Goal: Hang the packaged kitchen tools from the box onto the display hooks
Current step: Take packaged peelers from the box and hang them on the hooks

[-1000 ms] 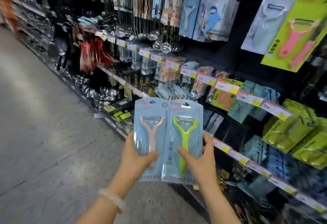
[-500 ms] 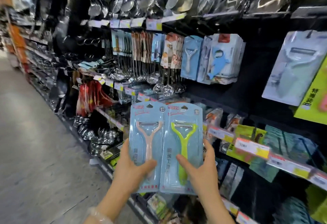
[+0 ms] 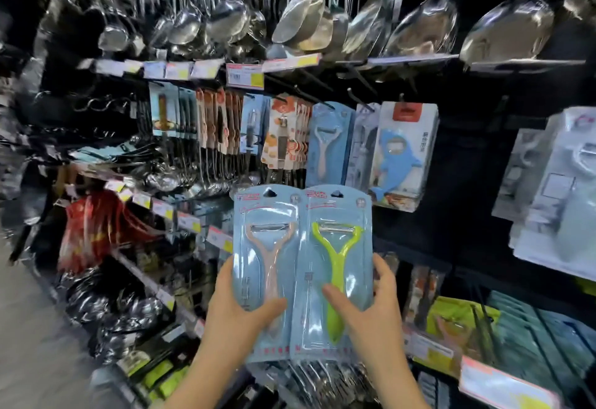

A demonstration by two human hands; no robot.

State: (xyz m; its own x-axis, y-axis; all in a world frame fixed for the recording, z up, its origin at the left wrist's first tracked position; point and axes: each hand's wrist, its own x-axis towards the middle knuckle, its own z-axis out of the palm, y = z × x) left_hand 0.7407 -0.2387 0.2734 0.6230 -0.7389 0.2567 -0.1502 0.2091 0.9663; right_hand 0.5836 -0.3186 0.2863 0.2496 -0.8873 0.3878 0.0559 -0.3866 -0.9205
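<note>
We've got two blister packs up in front of the display wall, side by side, upright, inner edges touching or slightly overlapping. Left hand grips the pink peeler pack at its lower left: thumb curled across the front near the bottom of the peeler handle, the other fingers hidden behind the card. Right hand grips the green peeler pack at its lower right: thumb laid over the green handle, fingers wrapped round the right edge. Both packs are blue card with a hang hole at the top; neither hole is on a hook.

Straight above and behind the packs hangs a matching blue peeler pack on the pegboard row, between the orange-printed packs to its left and the blue shark-shaped tool pack to its right. We can see bare black display hooks sticking out just above that row. Top rail carries steel ladles and spatulas, with price tags along the shelf edge below them. More white packs hang far right, blurred. Red-packaged items sit lower left. Edges of the view are motion-blurred, so small print is unreadable.
</note>
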